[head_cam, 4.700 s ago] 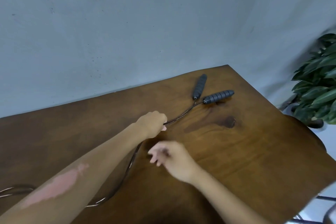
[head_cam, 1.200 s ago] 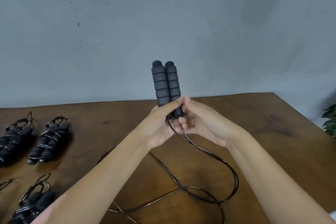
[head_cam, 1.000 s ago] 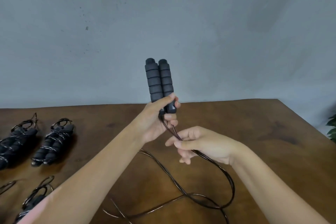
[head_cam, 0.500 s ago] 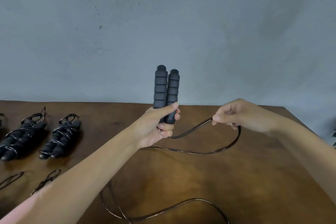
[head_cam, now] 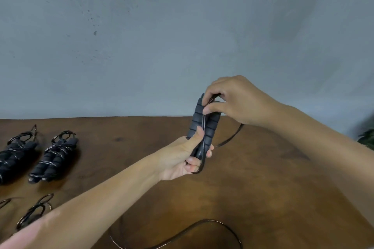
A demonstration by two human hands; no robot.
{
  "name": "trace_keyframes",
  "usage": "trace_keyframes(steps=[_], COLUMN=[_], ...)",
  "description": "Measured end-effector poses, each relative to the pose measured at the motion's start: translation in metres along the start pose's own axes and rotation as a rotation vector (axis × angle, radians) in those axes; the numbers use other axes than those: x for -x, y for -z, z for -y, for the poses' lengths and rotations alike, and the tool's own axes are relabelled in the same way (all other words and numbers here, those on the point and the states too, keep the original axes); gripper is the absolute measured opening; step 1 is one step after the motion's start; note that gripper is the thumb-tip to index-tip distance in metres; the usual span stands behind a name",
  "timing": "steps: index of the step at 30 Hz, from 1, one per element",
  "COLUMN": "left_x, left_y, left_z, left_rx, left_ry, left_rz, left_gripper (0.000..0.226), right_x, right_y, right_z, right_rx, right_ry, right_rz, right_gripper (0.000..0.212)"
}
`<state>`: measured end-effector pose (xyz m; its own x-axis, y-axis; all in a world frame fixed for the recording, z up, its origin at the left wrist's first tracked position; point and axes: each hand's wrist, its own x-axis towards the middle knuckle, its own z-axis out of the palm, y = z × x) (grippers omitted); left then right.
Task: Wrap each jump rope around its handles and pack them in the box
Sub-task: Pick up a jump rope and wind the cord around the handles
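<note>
No readable text, labels, brands or numbers on anything visible.

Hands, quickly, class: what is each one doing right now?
Left hand: grips the paired handles.
Right hand: pinches the rope at the handles' top.

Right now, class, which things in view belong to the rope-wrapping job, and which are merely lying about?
Part of the job:
- handles, gripped by left hand
- rope, pinched by right hand
- wrapped bundles

Lying about:
- plant
- table, only the work surface
</note>
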<state>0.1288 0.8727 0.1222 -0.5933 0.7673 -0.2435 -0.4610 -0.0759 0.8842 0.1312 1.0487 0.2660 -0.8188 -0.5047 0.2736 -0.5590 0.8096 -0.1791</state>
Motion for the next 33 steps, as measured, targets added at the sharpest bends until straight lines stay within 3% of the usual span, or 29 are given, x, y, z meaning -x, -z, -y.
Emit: trace_keyframes(steps=[4, 9, 11, 16, 19, 25, 28, 30, 33], left_x=[-0.003, -0.006, -0.004, 0.008, 0.013, 0.023, 0.026, 0.029, 0.032], left_y=[-0.008, -0.021, -0.028, -0.045, -0.052, -0.06, -0.059, -0.055, -0.046], left_z=[0.008, 0.012, 0.01, 0.001, 0.003, 0.011, 0.015, 0.019, 0.021], left_rx=[-0.069, -0.241, -0.351, -0.618, -0.712, -0.582, -0.49, -0.338, -0.111], left_ry=[0.055, 0.083, 0.087, 0.056, -0.024, -0.27, -0.408, -0.401, -0.35], left_rz=[0.032, 0.081, 0.087, 0.134, 0.122, 0.034, 0.024, 0.013, 0.005], left_gripper=[0.083, 0.097, 0.085, 0.023, 0.027, 0.033, 0.041, 0.049, 0.034], right_x=[-0.005, -0.005, -0.006, -0.008, -0.005, 0.01, 0.022, 0.031, 0.043], right_y=[0.004, -0.001, -0.004, -0.01, -0.01, -0.021, -0.04, -0.049, -0.059], right_z=[0.003, 0.003, 0.003, 0.001, -0.004, -0.019, -0.034, -0.043, -0.042], right_rx=[0.095, 0.088, 0.098, 0.016, -0.134, -0.409, -0.402, -0.339, -0.335], right_ry=[0.002, 0.056, 0.061, 0.007, -0.082, -0.167, -0.267, -0.268, -0.263], right_rz=[0.022, 0.136, 0.193, 0.303, 0.365, 0.44, 0.409, 0.39, 0.299], right_gripper=[0.026, 0.01, 0.008, 0.009, 0.009, 0.007, 0.01, 0.019, 0.024])
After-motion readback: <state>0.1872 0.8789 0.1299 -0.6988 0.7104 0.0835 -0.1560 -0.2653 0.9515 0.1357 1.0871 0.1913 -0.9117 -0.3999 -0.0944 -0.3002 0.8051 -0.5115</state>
